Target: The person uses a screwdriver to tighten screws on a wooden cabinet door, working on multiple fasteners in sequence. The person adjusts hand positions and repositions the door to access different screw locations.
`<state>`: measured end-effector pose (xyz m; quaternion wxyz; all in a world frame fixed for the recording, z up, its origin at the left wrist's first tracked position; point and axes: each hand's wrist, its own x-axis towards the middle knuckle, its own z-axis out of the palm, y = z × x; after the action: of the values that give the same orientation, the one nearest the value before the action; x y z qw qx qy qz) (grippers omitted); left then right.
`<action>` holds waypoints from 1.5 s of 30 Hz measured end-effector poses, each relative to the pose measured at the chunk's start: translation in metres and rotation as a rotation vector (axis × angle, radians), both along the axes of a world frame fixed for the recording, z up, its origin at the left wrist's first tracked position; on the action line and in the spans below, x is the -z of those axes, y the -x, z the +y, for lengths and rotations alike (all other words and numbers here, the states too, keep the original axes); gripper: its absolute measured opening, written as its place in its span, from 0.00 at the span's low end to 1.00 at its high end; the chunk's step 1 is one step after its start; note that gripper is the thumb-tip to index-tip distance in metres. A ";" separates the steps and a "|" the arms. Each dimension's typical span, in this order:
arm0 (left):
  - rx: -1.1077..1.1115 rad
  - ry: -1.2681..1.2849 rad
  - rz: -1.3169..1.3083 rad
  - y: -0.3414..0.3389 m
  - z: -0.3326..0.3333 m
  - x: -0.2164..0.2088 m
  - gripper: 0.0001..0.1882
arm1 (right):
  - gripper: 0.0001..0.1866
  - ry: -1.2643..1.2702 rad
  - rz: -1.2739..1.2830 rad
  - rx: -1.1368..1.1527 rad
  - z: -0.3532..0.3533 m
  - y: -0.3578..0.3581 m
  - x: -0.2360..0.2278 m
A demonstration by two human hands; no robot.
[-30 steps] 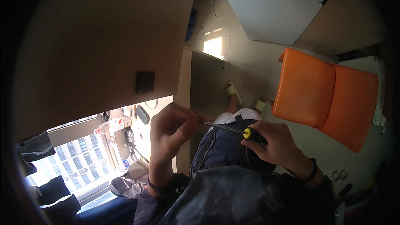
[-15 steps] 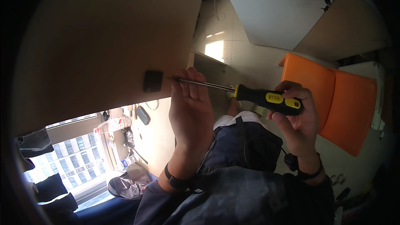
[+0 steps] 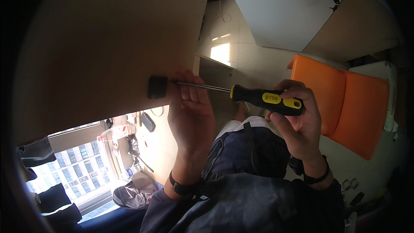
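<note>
A screwdriver with a black and yellow handle [image 3: 268, 98] and a long metal shaft lies nearly level in front of me, its tip toward the left. My right hand [image 3: 300, 118] is closed around the rear of the handle. My left hand [image 3: 192, 114] has its palm turned toward me. Its thumb and fingers are at the front end of the shaft and appear to pinch it; the very tip is hard to make out. Just left of those fingertips, a small black rectangular piece [image 3: 158, 87] sits on a broad brown panel [image 3: 108, 39], near its lower edge.
An orange chair [image 3: 340, 103] stands at the right. A white panel [image 3: 289, 8] rises at the back right. Lower left, a sunlit window [image 3: 77, 168] has a plastic bottle [image 3: 117, 133] and a grey bag [image 3: 136, 190] beside it. A black pouch-like item [image 3: 148, 121] hangs below the panel.
Both hands and the screwdriver have moved slightly left, bringing the tip closer to the black piece. The grip of my right hand looks much the same.
</note>
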<state>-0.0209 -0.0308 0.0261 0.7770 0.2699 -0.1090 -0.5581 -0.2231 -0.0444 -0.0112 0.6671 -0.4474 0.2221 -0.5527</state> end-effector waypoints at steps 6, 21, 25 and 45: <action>0.011 0.014 0.031 -0.002 -0.001 -0.001 0.13 | 0.20 0.030 0.005 0.011 -0.002 -0.004 -0.001; -0.208 -0.148 -1.801 -0.082 0.069 0.002 0.24 | 0.21 0.401 0.351 0.165 -0.018 -0.005 0.001; -0.642 0.222 -1.858 -0.106 0.038 -0.002 0.19 | 0.27 0.437 0.493 0.161 -0.019 0.000 -0.006; -0.184 -0.039 -1.265 -0.074 0.008 0.019 0.05 | 0.25 0.595 0.729 0.178 -0.035 0.007 -0.043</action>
<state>0.0536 -0.0225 0.0075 0.6021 0.5696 -0.5127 -0.2241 -0.2301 -0.0795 0.0314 0.3388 -0.7629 0.3113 -0.4542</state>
